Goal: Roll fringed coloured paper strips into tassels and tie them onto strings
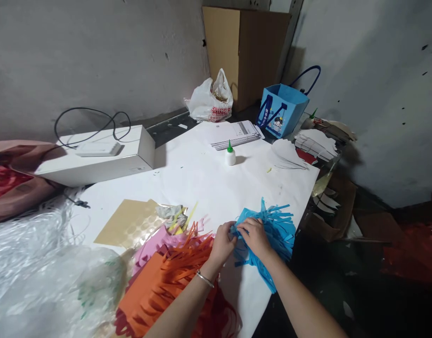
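Observation:
Blue fringed paper (277,232) lies near the right edge of the white-covered table, its cut strips spread to the right and downward. My left hand (224,241), with a bangle on the wrist, has its fingers closed on the left end of this paper. My right hand (255,236) pinches the same end from the other side, and the two sets of fingertips nearly meet. Below my left forearm lies a pile of orange fringed paper (148,286), with pink paper (159,244) behind it.
A white glue bottle (230,157) with a green tip stands mid-table, before stacked printed cards (233,134). Behind are a white plastic bag (208,101) and a blue tote bag (284,105). A white box (131,155) stands left, clear plastic (33,281) nearer. Cartons (342,206) stand beyond the right edge.

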Available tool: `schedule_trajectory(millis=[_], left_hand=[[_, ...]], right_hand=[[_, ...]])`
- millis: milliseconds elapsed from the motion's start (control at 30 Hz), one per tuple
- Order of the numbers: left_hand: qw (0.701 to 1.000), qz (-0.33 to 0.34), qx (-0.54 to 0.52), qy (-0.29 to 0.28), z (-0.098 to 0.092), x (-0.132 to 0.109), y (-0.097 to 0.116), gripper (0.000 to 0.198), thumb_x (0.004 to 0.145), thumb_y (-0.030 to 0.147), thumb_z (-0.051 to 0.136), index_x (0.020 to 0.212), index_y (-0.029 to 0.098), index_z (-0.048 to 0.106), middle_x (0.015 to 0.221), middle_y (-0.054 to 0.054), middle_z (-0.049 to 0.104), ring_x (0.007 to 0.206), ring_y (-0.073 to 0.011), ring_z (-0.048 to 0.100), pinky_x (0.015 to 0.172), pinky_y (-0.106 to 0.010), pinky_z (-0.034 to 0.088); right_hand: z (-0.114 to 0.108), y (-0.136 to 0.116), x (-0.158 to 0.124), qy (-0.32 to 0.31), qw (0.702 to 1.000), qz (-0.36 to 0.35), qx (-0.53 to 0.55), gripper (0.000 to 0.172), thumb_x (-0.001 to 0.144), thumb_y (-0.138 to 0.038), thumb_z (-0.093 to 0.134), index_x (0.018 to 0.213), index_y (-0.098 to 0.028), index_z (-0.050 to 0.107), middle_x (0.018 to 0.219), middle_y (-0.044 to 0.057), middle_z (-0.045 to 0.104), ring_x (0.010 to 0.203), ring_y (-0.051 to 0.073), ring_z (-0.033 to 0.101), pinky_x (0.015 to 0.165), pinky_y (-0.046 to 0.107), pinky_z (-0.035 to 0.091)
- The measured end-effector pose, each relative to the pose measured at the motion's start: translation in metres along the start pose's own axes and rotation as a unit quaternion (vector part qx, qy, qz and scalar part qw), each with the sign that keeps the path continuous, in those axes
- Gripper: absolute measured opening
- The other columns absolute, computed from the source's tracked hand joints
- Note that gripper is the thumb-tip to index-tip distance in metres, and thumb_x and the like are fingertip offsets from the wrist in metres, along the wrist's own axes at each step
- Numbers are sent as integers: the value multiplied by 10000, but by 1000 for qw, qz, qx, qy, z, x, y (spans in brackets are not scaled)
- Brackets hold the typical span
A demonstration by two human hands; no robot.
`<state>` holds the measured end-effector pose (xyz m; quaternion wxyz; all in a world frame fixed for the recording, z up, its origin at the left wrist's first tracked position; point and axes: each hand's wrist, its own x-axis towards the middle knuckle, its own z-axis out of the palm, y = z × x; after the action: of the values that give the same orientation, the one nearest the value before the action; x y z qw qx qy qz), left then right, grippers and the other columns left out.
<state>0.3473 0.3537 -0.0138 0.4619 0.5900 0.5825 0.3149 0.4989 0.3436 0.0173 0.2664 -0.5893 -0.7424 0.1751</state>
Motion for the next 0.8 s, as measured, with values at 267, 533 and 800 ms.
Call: schedule_trajectory(millis=[267,533,800], left_hand=[[996,-62,28,62,2,27,-7,117,746,263,528,678,181,577,586,9,557,597,-162,519,642,-285,412],[991,-70,-77,85,-6,16,2,303,767,449,499,764,162,596,656,-6,614,604,-163,553,584,-271,441],[973,-55,-95,201,-27,7,26,256,812,447,476,824,199,536,723,9,569,676,-167,523,618,-263,412]], right_hand=[[18,-11,-33,68,989,-120,-45,284,944,-128,382,999,-166,658,897,84,638,868,205,568,820,360,443],[47,8,-60,79,982,-65,-156,338,894,-132,522,1215,-217,588,1199,92,620,1157,249,507,1048,461,272],[33,12,-59,105,982,-12,-157,324,897,-230,566,1217,-262,606,1340,94,529,1303,297,401,1098,518,219]])
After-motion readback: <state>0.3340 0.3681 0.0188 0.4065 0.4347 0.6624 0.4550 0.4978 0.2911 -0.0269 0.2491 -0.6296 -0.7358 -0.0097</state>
